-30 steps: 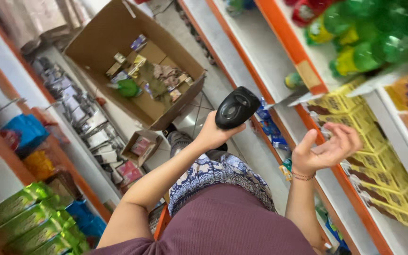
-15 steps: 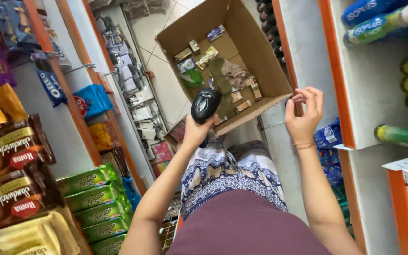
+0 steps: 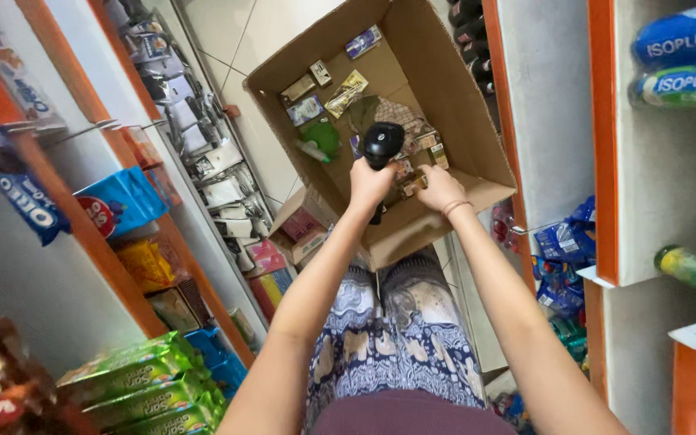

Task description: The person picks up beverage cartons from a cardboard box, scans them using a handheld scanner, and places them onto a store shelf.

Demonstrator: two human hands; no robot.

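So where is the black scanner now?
In the head view the black scanner is in the left hand, over the open cardboard box, beside the right hand.

One open cardboard box (image 3: 453, 105) sits on the floor, with one black handheld scanner (image 3: 382, 145) above it. Two hands reach in, and two blue bottles (image 3: 682, 60) lie on the right-hand shelf.

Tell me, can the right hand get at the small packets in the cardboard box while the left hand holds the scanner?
Probably yes. The right hand is already inside the open cardboard box, down among the small packets. The left hand holds the black scanner beside it, not across its path.
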